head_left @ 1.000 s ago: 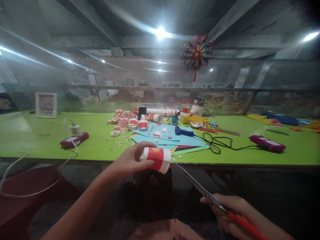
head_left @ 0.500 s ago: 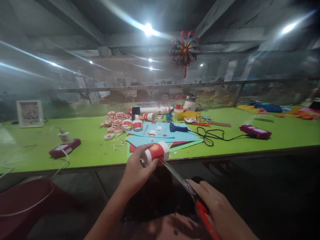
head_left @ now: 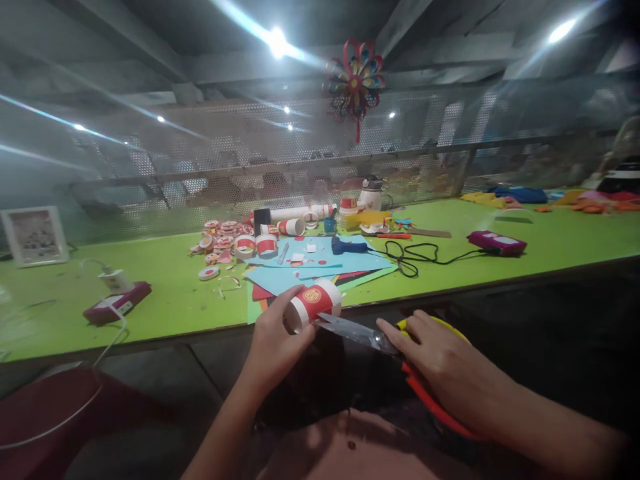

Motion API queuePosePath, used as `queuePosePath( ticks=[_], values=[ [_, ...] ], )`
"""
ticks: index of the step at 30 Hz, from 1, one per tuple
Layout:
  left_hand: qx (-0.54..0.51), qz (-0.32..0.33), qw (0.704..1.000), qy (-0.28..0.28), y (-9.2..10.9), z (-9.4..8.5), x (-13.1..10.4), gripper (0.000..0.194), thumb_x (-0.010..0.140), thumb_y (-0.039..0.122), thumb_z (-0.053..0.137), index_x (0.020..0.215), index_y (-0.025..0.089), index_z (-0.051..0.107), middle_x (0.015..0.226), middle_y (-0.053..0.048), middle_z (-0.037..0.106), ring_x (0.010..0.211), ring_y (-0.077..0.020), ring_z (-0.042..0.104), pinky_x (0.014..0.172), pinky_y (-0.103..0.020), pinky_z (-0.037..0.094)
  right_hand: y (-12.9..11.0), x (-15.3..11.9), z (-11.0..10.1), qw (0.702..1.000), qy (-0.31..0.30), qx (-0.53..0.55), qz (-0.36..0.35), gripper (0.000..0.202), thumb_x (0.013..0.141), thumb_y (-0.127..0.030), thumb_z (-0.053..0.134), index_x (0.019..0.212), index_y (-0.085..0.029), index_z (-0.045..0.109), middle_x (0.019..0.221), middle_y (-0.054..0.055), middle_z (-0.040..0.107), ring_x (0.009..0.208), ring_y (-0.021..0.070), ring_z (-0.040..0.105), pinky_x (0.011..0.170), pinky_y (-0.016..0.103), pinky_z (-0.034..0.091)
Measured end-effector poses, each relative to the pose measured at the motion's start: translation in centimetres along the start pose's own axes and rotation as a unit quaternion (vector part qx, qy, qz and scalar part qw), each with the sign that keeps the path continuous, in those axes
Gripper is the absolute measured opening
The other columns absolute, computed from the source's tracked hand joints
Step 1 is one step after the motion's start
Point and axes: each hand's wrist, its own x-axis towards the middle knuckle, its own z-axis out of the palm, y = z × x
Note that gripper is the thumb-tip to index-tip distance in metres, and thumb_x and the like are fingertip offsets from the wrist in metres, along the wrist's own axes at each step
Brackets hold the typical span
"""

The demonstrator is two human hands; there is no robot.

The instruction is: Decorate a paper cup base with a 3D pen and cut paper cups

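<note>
In front of the table edge, my left hand [head_left: 280, 330] is wrapped round a red and white paper cup [head_left: 324, 300] with a gold emblem, which lies on its side with one end toward the left. My right hand [head_left: 433, 350] grips a pair of scissors [head_left: 357, 331] with one red and one yellow handle. The blade tips touch or overlap the lower side of the cup near my left thumb. Whether they have gone through the wall I cannot tell.
On the green table [head_left: 170, 293] lie blue paper sheets [head_left: 270, 278], a dark blue glue gun [head_left: 350, 247] with a black cord, and a pile of red and white discs [head_left: 220, 237]. Purple power strips [head_left: 497, 243] sit right and left. A flask [head_left: 371, 195] stands behind.
My right hand has swung up and right, turning the scissors to a flatter angle with the blades' broad side showing. The cup stays in my left hand. The view has shifted slightly.
</note>
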Motion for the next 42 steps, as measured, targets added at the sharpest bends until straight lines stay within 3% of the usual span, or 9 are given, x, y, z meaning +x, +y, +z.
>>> queuePosePath(
  ticks=[9, 13, 20, 28, 35, 42],
  values=[
    [-0.126, -0.018, 0.992, -0.026, 1.7, -0.2, -1.2, 0.055, 0.069, 0.016, 0.067, 0.123, 0.019, 0.058, 0.112, -0.008, 0.070, 0.096, -0.0248, 0.070, 0.080, -0.032, 0.058, 1.3, 1.0, -2.0, 0.998, 0.002, 0.005, -0.059, 0.053, 0.085, 0.000, 0.042, 0.137, -0.009, 0.043, 0.083, 0.009, 0.051, 0.069, 0.0221, 0.048, 0.060, 0.036, 0.043],
    [-0.165, -0.011, 0.986, 0.002, 2.3, -0.1, -1.6, 0.053, 0.071, 0.020, 0.070, 0.123, 0.018, 0.057, 0.111, -0.008, 0.070, 0.097, -0.0244, 0.070, 0.080, -0.031, 0.058, 0.5, 0.7, -2.2, 0.998, 0.020, 0.036, -0.048, 0.057, 0.081, 0.001, 0.043, 0.138, -0.007, 0.043, 0.079, 0.008, 0.051, 0.062, 0.0204, 0.048, 0.054, 0.032, 0.039],
    [-0.200, 0.025, 0.975, 0.092, 2.8, 0.8, -2.1, 0.053, 0.074, 0.022, 0.070, 0.124, 0.021, 0.055, 0.120, -0.008, 0.066, 0.103, -0.0231, 0.067, 0.085, -0.029, 0.056, -1.9, 0.3, -3.1, 0.989, -0.010, 0.141, 0.040, 0.063, 0.076, -0.002, 0.050, 0.138, -0.012, 0.046, 0.087, 0.010, 0.059, 0.070, 0.0203, 0.058, 0.060, 0.031, 0.049],
    [-0.255, -0.016, 0.966, 0.031, 3.2, 0.0, -2.9, 0.051, 0.082, 0.032, 0.067, 0.129, 0.018, 0.053, 0.124, -0.011, 0.066, 0.112, -0.0257, 0.064, 0.094, -0.033, 0.053, -1.9, 0.2, -2.2, 0.984, 0.021, 0.170, 0.059, 0.054, 0.079, -0.004, 0.049, 0.132, -0.016, 0.055, 0.085, 0.009, 0.061, 0.070, 0.0190, 0.060, 0.064, 0.030, 0.052],
    [-0.258, -0.041, 0.963, 0.060, 3.4, 0.2, -2.9, 0.052, 0.082, 0.038, 0.067, 0.129, 0.017, 0.055, 0.123, -0.012, 0.066, 0.111, -0.0269, 0.065, 0.093, -0.034, 0.054, -1.9, 0.1, -2.1, 0.984, 0.042, 0.170, 0.045, 0.056, 0.078, -0.004, 0.049, 0.133, -0.015, 0.054, 0.082, 0.008, 0.062, 0.069, 0.0186, 0.060, 0.061, 0.028, 0.052],
    [-0.252, -0.051, 0.962, 0.094, 3.2, 0.9, -3.0, 0.051, 0.079, 0.033, 0.069, 0.126, 0.016, 0.057, 0.122, -0.011, 0.067, 0.111, -0.0260, 0.065, 0.094, -0.033, 0.053, -1.9, 0.1, -1.3, 0.980, 0.061, 0.185, 0.035, 0.051, 0.080, -0.004, 0.048, 0.129, -0.013, 0.057, 0.077, 0.007, 0.063, 0.065, 0.0186, 0.060, 0.058, 0.028, 0.052]
  ],
)
